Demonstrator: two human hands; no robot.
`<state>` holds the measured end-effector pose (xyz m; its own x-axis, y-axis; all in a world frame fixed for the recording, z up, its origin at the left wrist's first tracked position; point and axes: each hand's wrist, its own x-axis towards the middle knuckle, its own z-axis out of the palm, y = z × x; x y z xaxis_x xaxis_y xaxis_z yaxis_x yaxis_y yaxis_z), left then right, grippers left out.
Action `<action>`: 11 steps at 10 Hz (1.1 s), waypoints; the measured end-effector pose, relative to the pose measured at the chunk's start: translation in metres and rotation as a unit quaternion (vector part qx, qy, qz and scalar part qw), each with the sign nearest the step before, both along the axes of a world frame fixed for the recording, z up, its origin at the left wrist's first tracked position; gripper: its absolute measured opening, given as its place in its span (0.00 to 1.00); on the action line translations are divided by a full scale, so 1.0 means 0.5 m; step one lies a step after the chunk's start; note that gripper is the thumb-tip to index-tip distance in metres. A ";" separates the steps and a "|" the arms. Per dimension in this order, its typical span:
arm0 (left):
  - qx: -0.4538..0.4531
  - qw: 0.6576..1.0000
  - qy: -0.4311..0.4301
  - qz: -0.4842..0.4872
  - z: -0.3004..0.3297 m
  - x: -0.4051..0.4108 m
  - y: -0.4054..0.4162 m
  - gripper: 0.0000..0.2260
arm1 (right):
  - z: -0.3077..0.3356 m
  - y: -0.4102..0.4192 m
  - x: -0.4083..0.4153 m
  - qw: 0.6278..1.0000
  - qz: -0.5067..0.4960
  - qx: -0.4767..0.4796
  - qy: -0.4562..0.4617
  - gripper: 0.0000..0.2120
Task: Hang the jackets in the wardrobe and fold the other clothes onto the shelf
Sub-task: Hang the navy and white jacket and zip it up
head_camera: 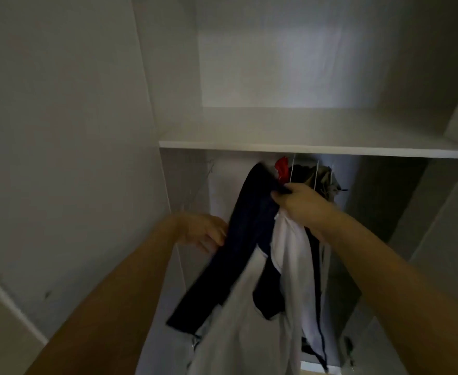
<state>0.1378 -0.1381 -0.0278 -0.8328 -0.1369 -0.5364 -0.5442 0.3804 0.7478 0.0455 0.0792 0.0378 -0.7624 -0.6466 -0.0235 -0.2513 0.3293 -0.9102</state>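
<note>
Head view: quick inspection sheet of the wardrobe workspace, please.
Surface: white shelf above the hanging space, nothing seen on it.
Job's things: navy and white jacket held up under the shelf; hanging clothes behind it, one red.
Clutter: nothing seen.
Hands: right hand grips the jacket's top; left hand touches its navy sleeve, grip unclear.
Cables: nothing seen.
Surroundings: white wardrobe walls, dim light.

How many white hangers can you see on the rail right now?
3 white hanger wires show under the shelf: one beside the red garment at, one at, one at. The right hand and the navy-and-white jacket may hide more.
</note>
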 end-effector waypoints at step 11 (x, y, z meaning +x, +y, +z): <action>-0.195 0.873 0.220 0.390 -0.192 -0.449 -0.413 0.10 | -0.144 -0.318 -0.237 0.857 0.049 0.315 0.404 0.11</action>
